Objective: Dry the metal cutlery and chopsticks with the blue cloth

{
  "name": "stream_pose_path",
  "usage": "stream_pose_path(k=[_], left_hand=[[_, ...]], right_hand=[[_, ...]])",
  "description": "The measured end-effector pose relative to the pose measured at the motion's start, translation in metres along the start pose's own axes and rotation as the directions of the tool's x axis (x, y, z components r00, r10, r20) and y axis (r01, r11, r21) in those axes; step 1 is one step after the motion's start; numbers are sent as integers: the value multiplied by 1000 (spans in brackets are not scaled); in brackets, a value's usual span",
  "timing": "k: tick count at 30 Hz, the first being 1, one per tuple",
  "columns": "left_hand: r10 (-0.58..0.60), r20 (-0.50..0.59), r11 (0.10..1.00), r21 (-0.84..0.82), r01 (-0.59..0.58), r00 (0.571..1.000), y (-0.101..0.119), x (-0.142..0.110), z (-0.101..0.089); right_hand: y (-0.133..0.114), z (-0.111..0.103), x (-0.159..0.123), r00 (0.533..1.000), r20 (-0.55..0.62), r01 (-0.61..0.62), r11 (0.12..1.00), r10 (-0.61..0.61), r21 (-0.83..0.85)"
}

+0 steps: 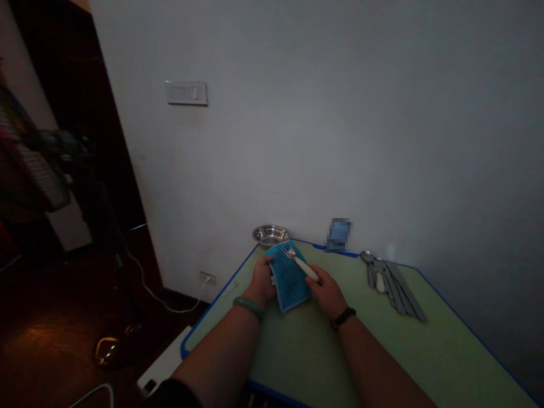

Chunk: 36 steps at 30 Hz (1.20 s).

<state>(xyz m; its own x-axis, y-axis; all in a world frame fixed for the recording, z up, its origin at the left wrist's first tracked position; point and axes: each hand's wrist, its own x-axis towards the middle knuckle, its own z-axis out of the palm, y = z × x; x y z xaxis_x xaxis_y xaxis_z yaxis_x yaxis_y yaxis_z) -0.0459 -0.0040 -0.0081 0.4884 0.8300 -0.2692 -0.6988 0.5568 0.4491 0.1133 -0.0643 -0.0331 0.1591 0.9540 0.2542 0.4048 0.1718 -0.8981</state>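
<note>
A blue cloth (291,286) with a pale edge hangs from my left hand (263,277), whose fingers are closed on its upper left part. My right hand (325,290) grips a fork (305,267) by its white handle. The fork's metal tines point up and left, lying over or just in front of the cloth; I cannot tell whether they touch it. Both hands are above the green table (306,354). Beyond the cloth, at the table's far left corner, is a shiny metal bowl (271,234).
Several spoons and knives (395,286) lie fanned out on the table's right side. A blurred blue item (339,235) stands at the far edge by the wall (323,124). A white cord (170,307) runs to a socket (208,279) at the left; a dark stand fan (68,144) is farther left.
</note>
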Motion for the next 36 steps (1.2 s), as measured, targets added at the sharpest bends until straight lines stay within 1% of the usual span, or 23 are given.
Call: stream_pose_path(k=[4,9,12,16,20,24,29,31,34,36], left_hand=[[-39,47,999,23,38,998,-1,1,0],[-50,62,995,85,45,997,-1,-1,0],[-55,77,996,79,49,995,-1,-1,0],[-58,52,996,76,54,997,0,1,-2],[-63,48,993,105,57,997,0,1,-2],[-32,56,996,90,27,998,0,-1,1],[21,11,998,61,-21,1000,0,-1,3],[22,29,999,39,-23,999,0,1,1],[39,70,999,26,-41,997,1,4,-2],[57,61,998,37,-59,997,2,5,-3]], right_hand=[[-5,-2,-3,1000,16,22,995,-21,-93],[-11,-3,-5,995,68,85,983,-75,-160],[-10,-3,-5,994,76,84,983,-72,-160],[-9,-2,-4,994,82,86,986,-74,-142],[-12,-3,-6,992,95,98,982,-83,-160],[-16,-3,-8,987,137,111,979,-88,-170],[-18,-3,-9,981,167,126,975,-96,-182],[-18,-3,-8,980,176,122,975,-90,-184],[-17,-3,-8,982,169,114,971,-79,-209],[-17,-4,-8,987,140,114,958,-78,-265]])
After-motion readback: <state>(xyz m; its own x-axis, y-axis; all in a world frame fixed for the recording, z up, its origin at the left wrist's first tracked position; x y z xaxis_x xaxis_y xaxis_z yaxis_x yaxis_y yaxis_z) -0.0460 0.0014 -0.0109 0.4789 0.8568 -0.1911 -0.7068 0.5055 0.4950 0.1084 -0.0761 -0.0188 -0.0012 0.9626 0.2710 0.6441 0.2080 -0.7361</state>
